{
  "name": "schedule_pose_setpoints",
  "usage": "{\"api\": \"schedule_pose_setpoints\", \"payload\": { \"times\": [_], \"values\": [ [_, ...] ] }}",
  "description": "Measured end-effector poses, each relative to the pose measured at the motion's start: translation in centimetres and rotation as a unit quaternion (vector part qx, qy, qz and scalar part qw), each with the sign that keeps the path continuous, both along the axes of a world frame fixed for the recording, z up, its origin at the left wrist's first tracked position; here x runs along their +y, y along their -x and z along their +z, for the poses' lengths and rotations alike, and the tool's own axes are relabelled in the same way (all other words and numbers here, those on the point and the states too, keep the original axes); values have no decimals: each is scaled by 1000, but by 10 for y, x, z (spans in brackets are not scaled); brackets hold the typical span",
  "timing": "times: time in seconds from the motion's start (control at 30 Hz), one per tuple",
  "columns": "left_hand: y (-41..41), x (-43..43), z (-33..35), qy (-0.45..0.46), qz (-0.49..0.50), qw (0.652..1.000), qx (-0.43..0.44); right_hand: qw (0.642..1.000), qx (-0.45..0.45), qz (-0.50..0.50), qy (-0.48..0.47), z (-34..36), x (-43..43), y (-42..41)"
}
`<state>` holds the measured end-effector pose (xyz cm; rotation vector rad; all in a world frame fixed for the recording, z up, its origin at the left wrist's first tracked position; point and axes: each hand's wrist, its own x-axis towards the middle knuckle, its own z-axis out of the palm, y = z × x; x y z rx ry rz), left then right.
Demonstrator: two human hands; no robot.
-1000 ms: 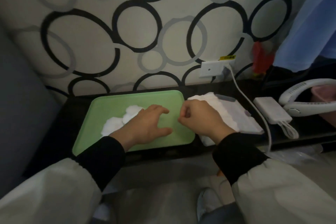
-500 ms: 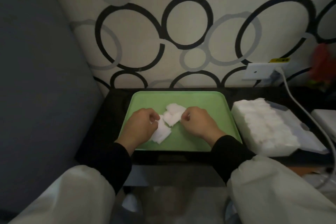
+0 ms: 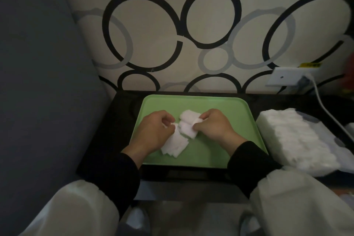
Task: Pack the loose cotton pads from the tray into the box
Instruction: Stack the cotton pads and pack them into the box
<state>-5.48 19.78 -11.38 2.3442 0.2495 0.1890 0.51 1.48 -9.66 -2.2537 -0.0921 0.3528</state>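
- Setup: the green tray sits on the dark table against the ring-patterned wall. The box stands just beside the tray's right edge; I cannot tell whether the two touch.
- Loose cotton pads: one small untidy heap of white squares lies left of the tray's centre. The pads overlap, and a few fan out toward the near edge beside the left hand. All of them are on the tray; none is on its way to the box.
- Left hand: at the heap's left side with fingers curled. The grip is narrow, thumb and fingers pinching the edge of a pad.
- Right hand: at the heap's right side with fingers curled. The grip is narrow, pinching the upper pads of the heap.
- Box contents: packed pads fill the visible part in tight rows. I cannot tell how much room is left.
- Progress (judgement): late stage. Most of the pads appear to be in the box already. Only this one heap is left, and the rest of the tray shows bare green.
- Step in hand (judgement): gathering and squaring the last pads into one stack.
- Still to do: lift the stack, carry it right, seat it among the rows, and check the tray for strays.
- Not part of the task: a white wall socket, with a cable running down past the box.
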Motion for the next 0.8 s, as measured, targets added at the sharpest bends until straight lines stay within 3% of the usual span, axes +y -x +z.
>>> {"api": "schedule_pose_setpoints", "payload": {
  "times": [0.2,0.4,0.5,0.6,0.7,0.8],
  "values": [
    [-4,-18,5,23,-5,1000,-3,995,84,-11,-51,19,-36,1],
    [-12,-35,1,22,-14,1000,6,990,98,-33,-92,14,-63,-1],
    [-15,-53,7,179,-14,984,-5,981,87,-10,-171,13,-64,0],
    [-15,-68,16,375,-33,926,23,973,62,44,-219,15,-62,2],
    [-14,-70,21,418,-27,908,23,968,36,53,-243,16,-59,2],
    [-14,-59,20,415,49,909,3,976,-5,0,-219,11,-53,-4]
  ]
}}
